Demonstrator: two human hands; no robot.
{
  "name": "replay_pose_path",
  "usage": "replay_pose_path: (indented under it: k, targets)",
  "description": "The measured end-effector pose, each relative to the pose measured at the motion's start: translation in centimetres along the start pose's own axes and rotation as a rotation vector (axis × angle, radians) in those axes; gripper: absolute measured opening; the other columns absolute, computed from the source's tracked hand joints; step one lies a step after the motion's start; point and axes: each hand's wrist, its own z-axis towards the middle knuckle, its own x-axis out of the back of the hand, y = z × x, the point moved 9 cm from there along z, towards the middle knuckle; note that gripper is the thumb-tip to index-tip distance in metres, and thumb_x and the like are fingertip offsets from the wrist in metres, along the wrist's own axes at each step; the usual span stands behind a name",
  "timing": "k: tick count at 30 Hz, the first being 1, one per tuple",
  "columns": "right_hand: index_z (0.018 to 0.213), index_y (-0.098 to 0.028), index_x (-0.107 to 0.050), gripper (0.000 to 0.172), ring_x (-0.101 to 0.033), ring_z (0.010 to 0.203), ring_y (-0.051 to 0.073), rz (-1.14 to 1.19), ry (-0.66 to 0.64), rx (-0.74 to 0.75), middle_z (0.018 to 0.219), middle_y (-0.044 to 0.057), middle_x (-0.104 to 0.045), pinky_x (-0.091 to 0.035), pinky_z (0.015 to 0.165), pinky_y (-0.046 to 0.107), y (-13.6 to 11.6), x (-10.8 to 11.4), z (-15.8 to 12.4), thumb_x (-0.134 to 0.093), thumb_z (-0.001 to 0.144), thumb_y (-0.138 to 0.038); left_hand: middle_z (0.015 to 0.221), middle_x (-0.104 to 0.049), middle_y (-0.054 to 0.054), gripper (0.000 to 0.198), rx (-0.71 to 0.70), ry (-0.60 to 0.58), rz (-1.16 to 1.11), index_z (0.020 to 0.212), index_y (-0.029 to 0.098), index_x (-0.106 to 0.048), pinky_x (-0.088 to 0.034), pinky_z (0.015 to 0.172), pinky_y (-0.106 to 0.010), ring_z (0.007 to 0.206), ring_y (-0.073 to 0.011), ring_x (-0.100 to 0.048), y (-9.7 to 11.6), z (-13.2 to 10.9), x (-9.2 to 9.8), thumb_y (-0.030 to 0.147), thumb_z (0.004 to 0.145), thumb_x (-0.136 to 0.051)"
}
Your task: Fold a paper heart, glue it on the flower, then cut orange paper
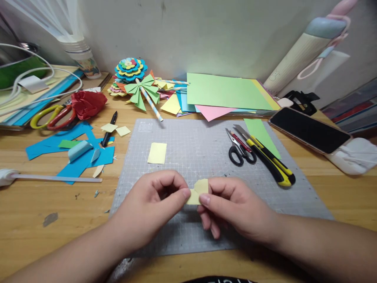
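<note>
Between my two hands is a small piece of pale yellow paper (pixel 196 193), its top edge cut in an uneven curve. My left hand (pixel 160 204) pinches its left end between thumb and forefinger. The right end is gripped by my right hand (pixel 232 204), thumb in front and fingers behind. Both hands are just above a grey cutting mat (pixel 188 149). Flat on the mat beyond my left hand lies a yellow paper rectangle (pixel 157 153). Small black-handled scissors (pixel 240 148) and a yellow-black utility knife (pixel 268 159) rest beyond my right hand.
A green paper strip (pixel 262 137) and a phone (pixel 312 129) lie on the right. Coloured sheets (pixel 229 90) and paper flowers (pixel 131 74) stand along the back. To the left are blue paper scraps (pixel 70 157), a black pen (pixel 109 129) and larger scissors (pixel 55 116).
</note>
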Motion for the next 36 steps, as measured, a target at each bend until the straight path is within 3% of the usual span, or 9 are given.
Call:
replay_pose_path:
  k: [6, 9, 15, 21, 27, 30, 33, 36]
  targets:
    - [0.076, -0.015, -0.057, 0.023, -0.053, 0.043, 0.005, 0.040, 0.063, 0.063, 0.063, 0.000, -0.065, -0.031, 0.039, 0.016, -0.5, 0.7, 0.1, -0.056, 0.086, -0.036, 0.063, -0.051, 0.005, 0.023, 0.005, 0.011, -0.160, 0.077, 0.018, -0.060, -0.036, 0.058, -0.022, 0.059, -0.0087, -0.043, -0.7, 0.1, 0.1, 0.040, 0.084, -0.056]
    - [0.078, -0.015, -0.057, 0.023, -0.054, 0.042, 0.005, 0.053, 0.105, 0.084, 0.066, 0.000, -0.066, -0.030, 0.038, 0.016, -0.5, 1.2, 0.1, -0.056, 0.087, -0.036, 0.066, -0.053, 0.005, 0.016, 0.036, 0.028, -0.211, 0.077, 0.019, -0.059, -0.037, 0.058, -0.021, 0.057, -0.0074, -0.042, -1.0, 0.4, 0.2, 0.034, 0.079, -0.063]
    - [0.076, -0.016, -0.059, 0.024, -0.054, 0.045, 0.004, 0.010, 0.060, 0.094, 0.071, 0.000, -0.065, -0.031, 0.040, 0.017, -0.6, 0.7, 0.3, -0.059, 0.086, -0.037, 0.068, -0.058, 0.002, 0.017, 0.066, -0.023, -0.210, 0.070, 0.017, -0.057, -0.041, 0.064, -0.023, 0.067, -0.0107, -0.051, -0.8, 0.4, -0.4, 0.030, 0.077, -0.064]
    - [0.073, -0.015, -0.059, 0.027, -0.052, 0.045, 0.004, -0.013, 0.073, 0.112, 0.067, -0.001, -0.064, -0.032, 0.041, 0.017, -0.9, 0.9, 0.1, -0.058, 0.087, -0.039, 0.066, -0.056, 0.005, 0.012, 0.055, -0.015, -0.250, 0.074, 0.018, -0.059, -0.042, 0.066, -0.024, 0.063, -0.0092, -0.049, -0.7, 0.2, -0.4, 0.029, 0.079, -0.063]
    - [0.075, -0.016, -0.057, 0.025, -0.053, 0.045, 0.005, 0.048, 0.048, 0.090, 0.070, 0.000, -0.065, -0.031, 0.039, 0.017, -0.8, 0.6, 0.3, -0.059, 0.086, -0.039, 0.072, -0.061, 0.001, 0.015, 0.054, -0.156, -0.327, 0.080, 0.018, -0.058, -0.041, 0.067, -0.025, 0.071, -0.0126, -0.055, -0.9, 0.2, -1.7, 0.032, 0.083, -0.060]
    - [0.073, -0.016, -0.058, 0.024, -0.052, 0.046, 0.006, -0.055, 0.122, 0.181, 0.068, 0.000, -0.063, -0.034, 0.041, 0.019, -1.7, 1.1, 0.0, -0.057, 0.087, -0.037, 0.070, -0.058, 0.003, 0.014, 0.036, -0.026, -0.304, 0.081, 0.019, -0.059, -0.041, 0.064, -0.023, 0.066, -0.0100, -0.053, -1.2, 0.4, -0.6, 0.032, 0.080, -0.064]
    - [0.068, -0.017, -0.059, 0.022, -0.052, 0.051, 0.009, -0.341, 0.296, 0.370, 0.060, -0.001, -0.057, -0.039, 0.048, 0.022, -3.8, 2.0, -1.3, -0.056, 0.087, -0.029, 0.068, -0.056, 0.004, 0.015, -0.025, 0.176, -0.179, 0.075, 0.019, -0.060, -0.041, 0.060, -0.022, 0.062, -0.0091, -0.050, -0.7, 0.0, 1.0, 0.032, 0.076, -0.069]
    - [0.067, -0.019, -0.058, 0.019, -0.051, 0.057, 0.011, -0.634, 0.345, 0.567, 0.060, 0.000, -0.056, -0.041, 0.054, 0.025, -5.7, 1.2, -2.5, -0.054, 0.086, -0.020, 0.070, -0.058, 0.002, 0.013, -0.112, 0.254, -0.009, 0.072, 0.020, -0.062, -0.042, 0.058, -0.023, 0.067, -0.0117, -0.053, 0.5, -0.6, 1.4, 0.031, 0.074, -0.069]
